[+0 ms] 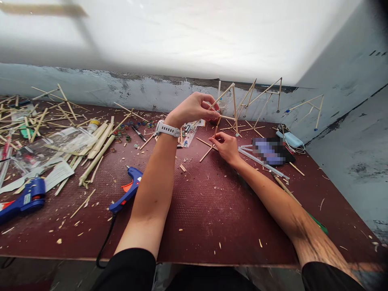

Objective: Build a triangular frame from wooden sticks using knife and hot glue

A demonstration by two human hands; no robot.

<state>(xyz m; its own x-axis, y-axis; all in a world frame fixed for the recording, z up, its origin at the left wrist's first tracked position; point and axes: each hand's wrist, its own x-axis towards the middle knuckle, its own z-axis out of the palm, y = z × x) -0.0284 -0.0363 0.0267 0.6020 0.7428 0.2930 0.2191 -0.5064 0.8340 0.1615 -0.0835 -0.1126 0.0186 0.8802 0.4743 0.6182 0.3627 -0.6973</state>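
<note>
My left hand (198, 107), with a pale watch on its wrist, pinches a wooden stick frame (234, 103) shaped like an A, raised above the table. A crossbar joins the frame's two legs. Lower down and slightly to the right, my right hand (224, 146) has its fingers closed on a small stick stand (207, 153) with crossed sticks at its base. The stand's upright stick reaches up toward the frame's crossbar; whether they touch I cannot tell. My fingers hide part of both pieces.
Several other stick frames stand at the back right, including one frame (318, 111) near the wall. A blue glue gun (129, 190) lies by my left forearm, another glue gun (30, 196) at far left. Bamboo strips (98, 155), plastic bags and a face mask (291, 139) lie about.
</note>
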